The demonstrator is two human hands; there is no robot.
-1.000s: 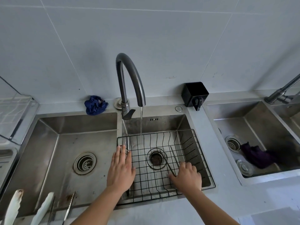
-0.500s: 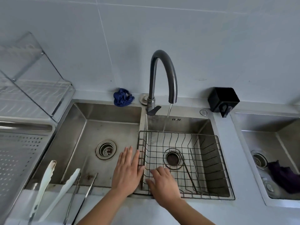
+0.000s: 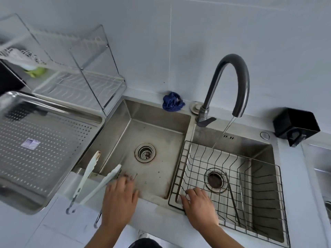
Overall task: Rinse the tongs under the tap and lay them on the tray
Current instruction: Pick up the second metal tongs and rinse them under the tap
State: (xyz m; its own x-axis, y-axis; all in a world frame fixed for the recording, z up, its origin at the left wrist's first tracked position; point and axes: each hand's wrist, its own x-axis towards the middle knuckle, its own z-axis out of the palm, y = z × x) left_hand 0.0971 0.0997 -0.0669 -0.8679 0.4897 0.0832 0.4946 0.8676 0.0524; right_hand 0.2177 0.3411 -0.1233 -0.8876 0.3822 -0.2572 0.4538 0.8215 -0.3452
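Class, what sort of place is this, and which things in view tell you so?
Probably a kitchen washing-up area: a steel double sink with a running tap, a dish rack, and tongs on the sink's edge.

Both forearms bare, left hand (image 3: 118,199) and right hand (image 3: 200,206) apparently ringless.

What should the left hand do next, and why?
Probably close the left hand on the metal tongs under it and lift them toward the running water. The hand lies flat over them at the sink's front edge, nothing gripped yet; the right hand rests on the wire basket.
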